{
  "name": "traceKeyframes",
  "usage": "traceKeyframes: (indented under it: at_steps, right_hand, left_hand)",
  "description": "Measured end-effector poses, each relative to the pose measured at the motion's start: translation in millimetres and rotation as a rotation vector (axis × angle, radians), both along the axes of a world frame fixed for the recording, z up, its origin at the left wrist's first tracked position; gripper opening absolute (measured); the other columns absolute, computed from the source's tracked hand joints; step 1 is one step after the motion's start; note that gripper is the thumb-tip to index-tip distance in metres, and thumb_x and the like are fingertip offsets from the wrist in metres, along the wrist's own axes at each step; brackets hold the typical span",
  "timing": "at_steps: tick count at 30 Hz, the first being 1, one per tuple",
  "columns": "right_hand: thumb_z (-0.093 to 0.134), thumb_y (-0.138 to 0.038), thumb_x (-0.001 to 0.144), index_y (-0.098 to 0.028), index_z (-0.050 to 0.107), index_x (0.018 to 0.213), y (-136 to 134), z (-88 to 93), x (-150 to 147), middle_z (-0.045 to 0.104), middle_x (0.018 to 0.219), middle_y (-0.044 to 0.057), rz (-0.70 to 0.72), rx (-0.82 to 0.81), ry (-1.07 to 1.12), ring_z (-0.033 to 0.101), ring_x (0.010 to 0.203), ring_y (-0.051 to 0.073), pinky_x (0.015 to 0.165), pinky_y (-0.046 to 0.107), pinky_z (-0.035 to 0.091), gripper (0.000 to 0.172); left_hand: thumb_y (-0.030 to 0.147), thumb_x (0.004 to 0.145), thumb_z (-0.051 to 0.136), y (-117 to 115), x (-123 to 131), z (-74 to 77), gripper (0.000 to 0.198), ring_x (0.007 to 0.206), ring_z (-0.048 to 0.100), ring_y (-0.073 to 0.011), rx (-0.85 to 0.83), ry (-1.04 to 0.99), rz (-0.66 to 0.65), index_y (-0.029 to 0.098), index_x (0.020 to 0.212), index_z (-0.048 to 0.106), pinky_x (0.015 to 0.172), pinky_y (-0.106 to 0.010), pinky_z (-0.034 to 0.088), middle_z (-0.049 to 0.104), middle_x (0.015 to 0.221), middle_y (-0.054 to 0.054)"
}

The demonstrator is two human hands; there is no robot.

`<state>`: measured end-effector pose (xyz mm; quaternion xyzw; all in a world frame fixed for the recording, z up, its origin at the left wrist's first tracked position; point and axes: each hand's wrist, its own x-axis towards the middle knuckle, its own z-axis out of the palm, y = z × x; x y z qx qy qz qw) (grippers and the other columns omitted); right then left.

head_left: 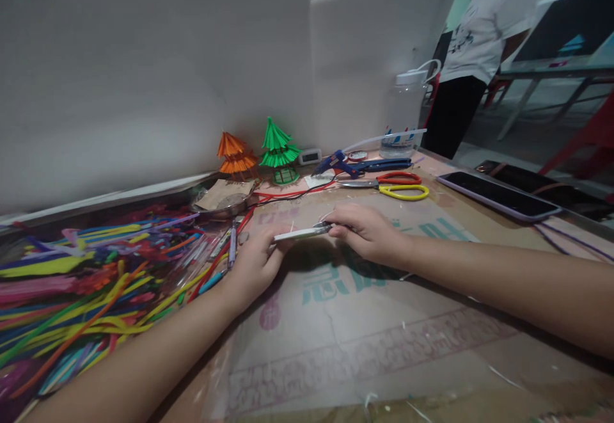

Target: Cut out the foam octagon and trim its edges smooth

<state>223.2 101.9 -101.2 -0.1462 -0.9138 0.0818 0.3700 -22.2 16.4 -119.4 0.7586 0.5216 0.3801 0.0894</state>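
A thin, flat white piece (293, 235) is held nearly level between my two hands above the printed cardboard (364, 320). My left hand (256, 256) grips its left end, with the fingers partly hidden behind it. At the right end, the thumb and fingers of my right hand (362, 231) are pinched together on a small dark, shiny part that I cannot make out clearly. Beyond my hands stand a green paper-like tree (277, 148) and an orange one (233, 153). Red-and-yellow-handled scissors (401, 187) lie past my right hand.
Many coloured strips (91, 301) crowd the left side. A metal bowl (225, 204), a blue glue gun (336, 164), blue-handled pliers (384, 164) and a water bottle (399, 112) line the back. A phone (499, 196) lies right. A person (472, 39) stands beyond the table.
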Motion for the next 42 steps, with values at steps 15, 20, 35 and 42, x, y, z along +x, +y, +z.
traceKeyframes:
  at_steps: [15, 20, 35, 42]
  right_hand:
    - [0.043, -0.033, 0.1, -0.017, 0.068, 0.103, 1, -0.7, -2, 0.072, 0.095, 0.009, -0.035, -0.101, 0.054, 0.064, 0.087, 0.021, 0.077, 0.033, 0.049, 0.029]
    - [0.046, -0.033, 0.099, -0.017, 0.068, 0.105, 4, -3.4, -3, 0.073, 0.096, 0.009, -0.062, -0.126, 0.068, 0.065, 0.088, 0.022, 0.078, 0.035, 0.05, 0.028]
    - [0.043, -0.037, 0.102, -0.016, 0.067, 0.098, -8, 1.9, 0, 0.069, 0.083, 0.006, 0.048, -0.04, -0.042, 0.059, 0.075, 0.019, 0.068, 0.03, 0.042, 0.032]
    - [0.044, -0.036, 0.101, -0.017, 0.065, 0.1, -6, 2.2, -1, 0.069, 0.091, 0.009, 0.011, -0.097, 0.077, 0.061, 0.083, 0.021, 0.075, 0.032, 0.046, 0.028]
  left_hand:
    - [0.032, 0.096, 0.048, 3, -1, -2.4, 0.028, 0.101, 0.066, -0.0231, -0.014, -0.064, 0.012, 0.017, 0.113, 0.064, 0.089, -0.035, 0.051, 0.071, 0.109, -0.009]
    - [0.031, 0.095, 0.048, 3, -1, -0.4, 0.026, 0.098, 0.066, -0.023, -0.028, -0.044, 0.064, 0.017, 0.111, 0.064, 0.086, -0.034, 0.052, 0.072, 0.105, -0.007]
    - [0.026, 0.097, 0.046, -2, 1, -0.3, 0.025, 0.103, 0.066, -0.022, 0.035, 0.081, -0.074, 0.021, 0.113, 0.065, 0.092, -0.033, 0.049, 0.072, 0.112, -0.007]
    - [0.028, 0.094, 0.051, -1, 5, -0.6, 0.026, 0.101, 0.066, -0.0244, -0.044, -0.059, -0.01, 0.016, 0.113, 0.065, 0.088, -0.035, 0.051, 0.072, 0.111, -0.01]
